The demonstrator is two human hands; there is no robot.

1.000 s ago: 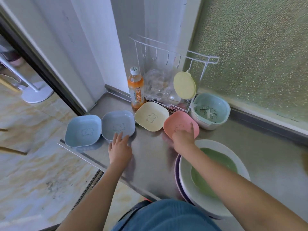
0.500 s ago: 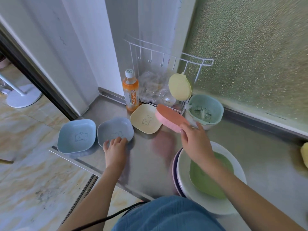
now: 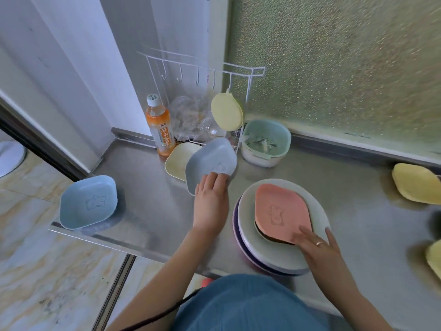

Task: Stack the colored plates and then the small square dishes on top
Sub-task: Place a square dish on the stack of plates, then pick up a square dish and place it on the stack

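Plate stack (image 3: 248, 232): sits on the steel counter (image 3: 148, 194) at its near edge; a white plate is on top, with purple rims showing beneath on the left.
Pink dish (image 3: 279, 211): lies in the white plate on top of the stack, face up, a bear outline on its base; a dark edge shows under its near side.
Right hand (image 3: 319, 249): fingers nearly straight, fingertips resting on the near corner of the pink dish; no closed grasp is visible; a ring on one finger.
Grey dish (image 3: 210, 161): lifted and tilted, its far part overlapping the cream dish (image 3: 177, 161) behind it.
Left hand (image 3: 210, 204): holds the grey dish by its near rim, fingers laid over the rim into the bowl; the thumb is hidden.
Blue dish (image 3: 88, 201): stands flat at the left corner of the counter, well apart from the stack.
Yellow dishes (image 3: 415, 182): two at the right edge, partly cut off by the frame.
Background: orange drink bottle (image 3: 160, 127), white wire rack (image 3: 202, 75) with a pale yellow lid (image 3: 226, 112) hanging on it, a green colander bowl (image 3: 266, 142) just beside the rack.
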